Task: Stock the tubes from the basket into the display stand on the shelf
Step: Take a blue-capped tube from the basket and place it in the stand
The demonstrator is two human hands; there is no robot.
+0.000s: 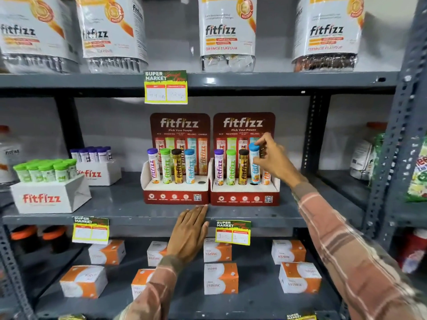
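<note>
- Head view: two red display stands are set side by side on the middle shelf (129, 204), touching at their inner edges.
- The left display stand (175, 190) is filled with four upright tubes, capped purple, green, brown and blue from left to right; its fifth hole (201, 182) at the right end is seen open.
- The right display stand (245, 191) is loaded with a purple-capped tube (218, 167), a green-capped tube (231, 167) and a brown-capped tube (243, 168), all upright in their holes.
- A blue-capped tube (254, 165) is pinched near its cap by the fingertips of the right hand (272, 161); it is held upright with its foot at or just above the fourth hole, and whether it is seated cannot be told.
- An orange tube (266, 177) at the stand's right end is largely hidden behind the right hand, so only its lower part is made out.
- The left hand (190, 232) is laid flat, fingers pressed together, on the front edge of the middle shelf just below the seam between the stands, gripping nothing.
- A white box (46, 197) at the left is packed with green-capped tubes; a second white box (101, 173) behind it is packed with purple-capped tubes.
- Large jars (227, 33) on the upper shelf are cut off at the top of the frame.
- The writing on the price tags (166, 88) is too blurred to be read.
- No basket is shown in the view.
</note>
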